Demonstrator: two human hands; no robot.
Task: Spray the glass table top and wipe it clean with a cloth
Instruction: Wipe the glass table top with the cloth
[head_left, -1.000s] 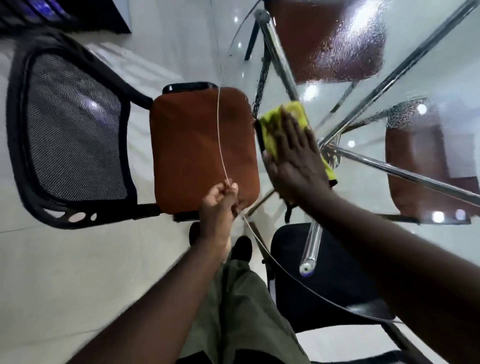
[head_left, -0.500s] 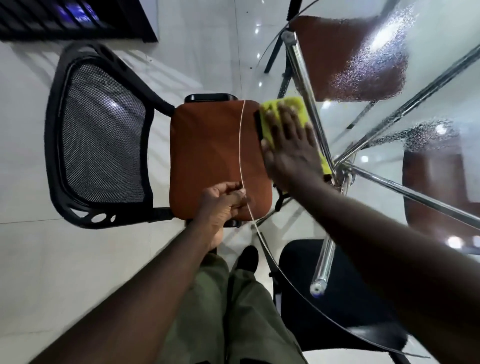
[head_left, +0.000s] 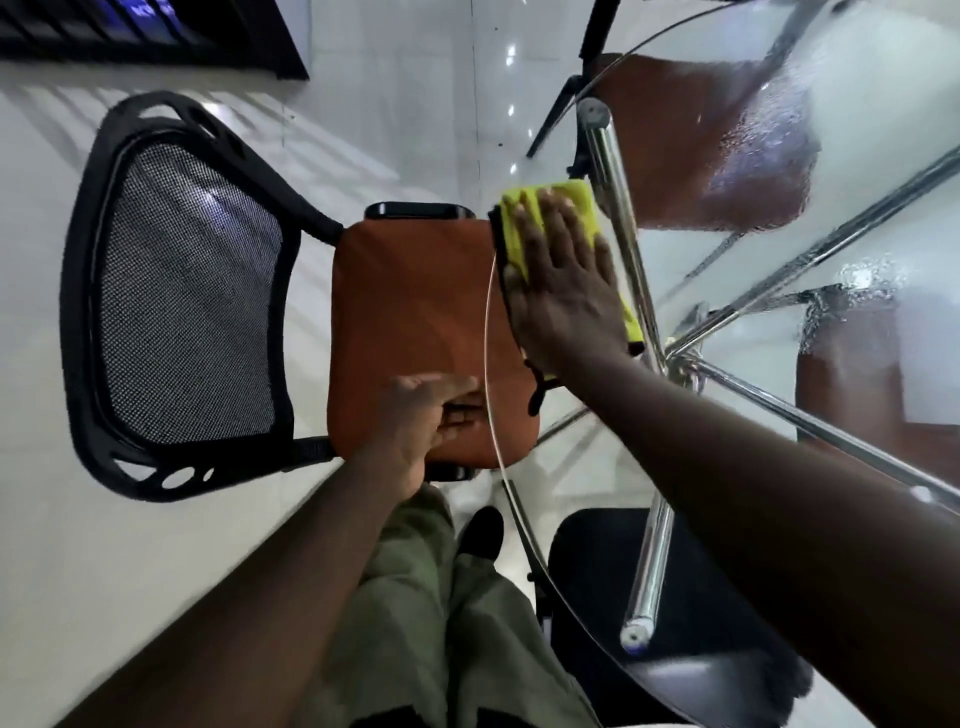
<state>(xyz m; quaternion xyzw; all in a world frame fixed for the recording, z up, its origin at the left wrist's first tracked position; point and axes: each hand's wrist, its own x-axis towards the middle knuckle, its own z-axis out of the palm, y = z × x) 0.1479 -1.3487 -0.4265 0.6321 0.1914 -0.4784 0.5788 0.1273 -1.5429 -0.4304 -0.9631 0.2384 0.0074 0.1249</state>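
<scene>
step: wiping | right hand (head_left: 563, 296) flat, fingers slightly spread, pressing yellow cloth (head_left: 571, 200) beneath them onto glass table top (head_left: 883, 104) near its rim | left hand (head_left: 431, 410) fingers loosely bent, holding nothing | next: probably sweep toward droplets (head_left: 758, 135) beyond fingertips

A single head-worn, wide-angle view is given: it is aimed steeply down, close over the near edge of the glass table top (head_left: 878, 135), with floor (head_left: 104, 571) and the wearer's legs (head_left: 415, 613) taken in below.
</scene>
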